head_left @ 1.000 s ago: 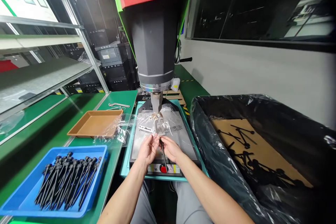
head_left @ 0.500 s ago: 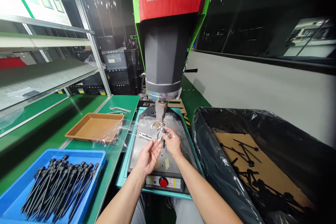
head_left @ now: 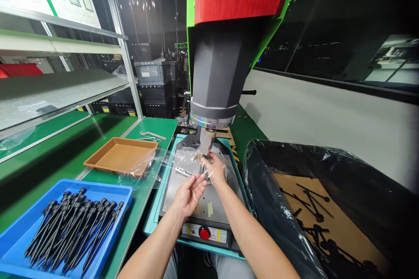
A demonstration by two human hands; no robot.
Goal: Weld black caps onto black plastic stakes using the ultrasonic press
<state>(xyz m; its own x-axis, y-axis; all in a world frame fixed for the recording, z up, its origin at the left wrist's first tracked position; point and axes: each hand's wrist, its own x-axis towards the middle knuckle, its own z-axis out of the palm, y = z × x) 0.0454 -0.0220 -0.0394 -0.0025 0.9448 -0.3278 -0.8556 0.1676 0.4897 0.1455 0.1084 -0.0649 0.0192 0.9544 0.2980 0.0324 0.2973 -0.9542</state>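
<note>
Under the grey welding head [head_left: 207,139] of the press, my right hand [head_left: 215,170] closes on a black plastic spike [head_left: 204,161], of which only a small dark part shows. My left hand [head_left: 190,194] is palm up just below and to the left. Its thumb and fingertips come together at the lower end of the held part; what they pinch is too small to make out. Clear plastic film [head_left: 188,157] lies around the fingers and over the metal plate [head_left: 173,192]. A small silver fixture [head_left: 183,171] rests left of my hands.
A blue tray [head_left: 126,196] at left holds several black spikes with round heads. Behind it are a brown tray [head_left: 113,153] and wrenches [head_left: 153,135]. To the right, a bin lined with black plastic [head_left: 262,174] contains more black parts. A red button [head_left: 204,233] sits on the press front.
My view has shifted, so the press appears further right. My right hand has moved slightly up toward the welding head with the spike, and the left has stayed close below.
</note>
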